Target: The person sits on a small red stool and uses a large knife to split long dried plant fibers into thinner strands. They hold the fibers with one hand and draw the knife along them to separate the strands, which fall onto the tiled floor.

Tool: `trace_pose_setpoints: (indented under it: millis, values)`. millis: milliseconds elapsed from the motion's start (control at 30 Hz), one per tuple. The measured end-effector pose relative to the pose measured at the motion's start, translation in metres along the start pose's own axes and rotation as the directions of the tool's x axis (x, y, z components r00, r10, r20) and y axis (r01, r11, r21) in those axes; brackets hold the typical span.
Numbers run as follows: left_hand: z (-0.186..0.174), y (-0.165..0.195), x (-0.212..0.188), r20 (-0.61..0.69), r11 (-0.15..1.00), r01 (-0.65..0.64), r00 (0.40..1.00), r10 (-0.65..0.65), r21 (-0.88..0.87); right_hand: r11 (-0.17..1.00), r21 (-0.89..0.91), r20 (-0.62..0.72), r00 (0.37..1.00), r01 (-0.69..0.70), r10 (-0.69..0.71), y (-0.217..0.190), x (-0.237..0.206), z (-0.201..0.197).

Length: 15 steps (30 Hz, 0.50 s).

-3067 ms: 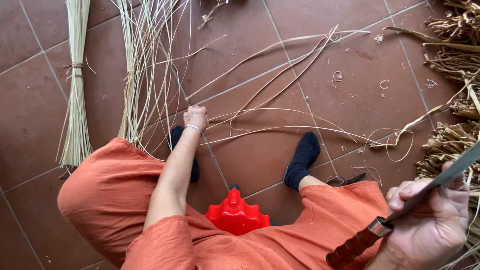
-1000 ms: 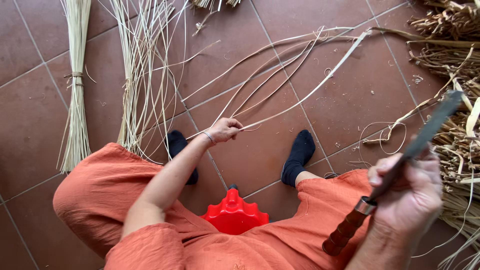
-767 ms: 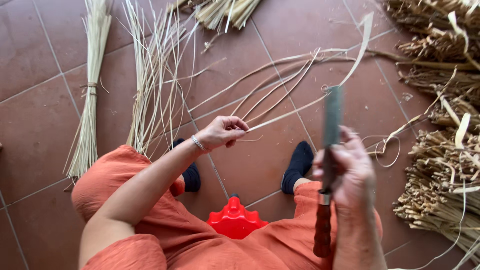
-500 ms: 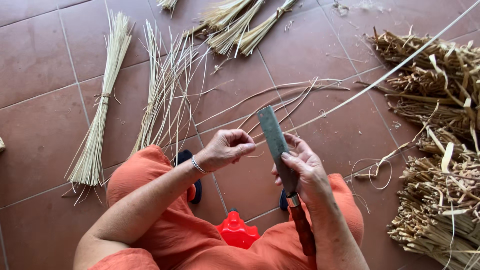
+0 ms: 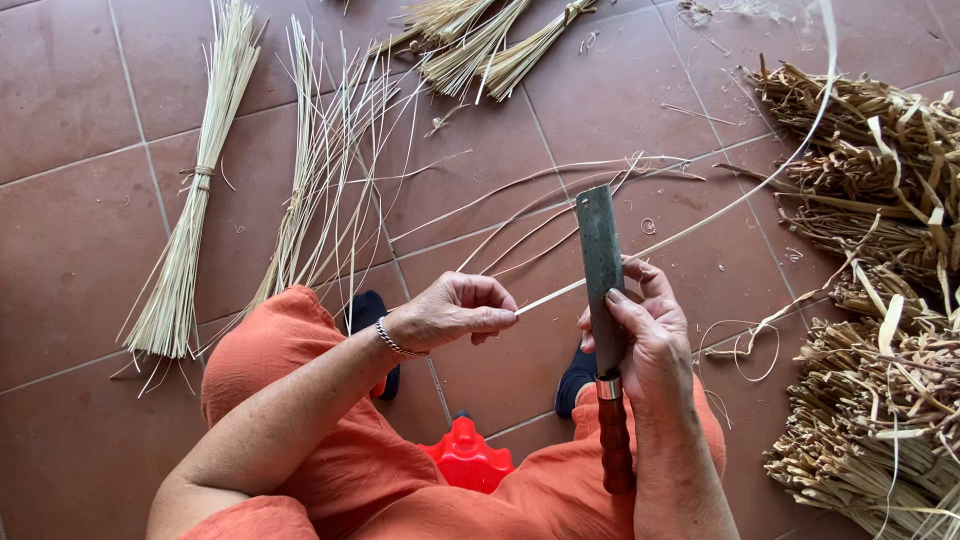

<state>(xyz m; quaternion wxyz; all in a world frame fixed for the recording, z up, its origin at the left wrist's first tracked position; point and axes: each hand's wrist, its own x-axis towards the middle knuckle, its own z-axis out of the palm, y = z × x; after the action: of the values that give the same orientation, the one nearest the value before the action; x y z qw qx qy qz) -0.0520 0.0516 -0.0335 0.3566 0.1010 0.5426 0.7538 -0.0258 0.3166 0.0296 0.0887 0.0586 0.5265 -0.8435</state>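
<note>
While seated: both hands meet mid-frame over the tiled floor [image 5: 90, 120].
Left hand [image 5: 452, 312]: fingertips pinching the strip [image 5: 700, 215] end, keeping it taut.
Right hand [image 5: 652, 340]: wrapped round the knife [image 5: 603, 290], blade upright against the strip.

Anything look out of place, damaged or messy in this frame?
Nothing is damaged. Loose strips and curled shavings lie scattered on the tiled floor, unlike the tied bundle. The left hand pinches a thin strip; the right hand grips a flat-bladed knife.
</note>
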Motion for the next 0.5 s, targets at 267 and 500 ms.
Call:
trace_pose_setpoints:
  millis: [267, 500]
  values:
    - [0.006, -0.015, 0.01, -0.067, 0.987, -0.095, 0.994, 0.087, -0.132, 0.953, -0.168, 0.124, 0.954, -0.252, 0.274, 0.023, -0.005, 0.029]
    - [0.012, -0.011, 0.002, 0.009, 0.983, -0.084, 0.996, 0.087, -0.166, 0.958, -0.15, 0.108, 0.959, -0.246, 0.263, 0.029, -0.009, 0.025]
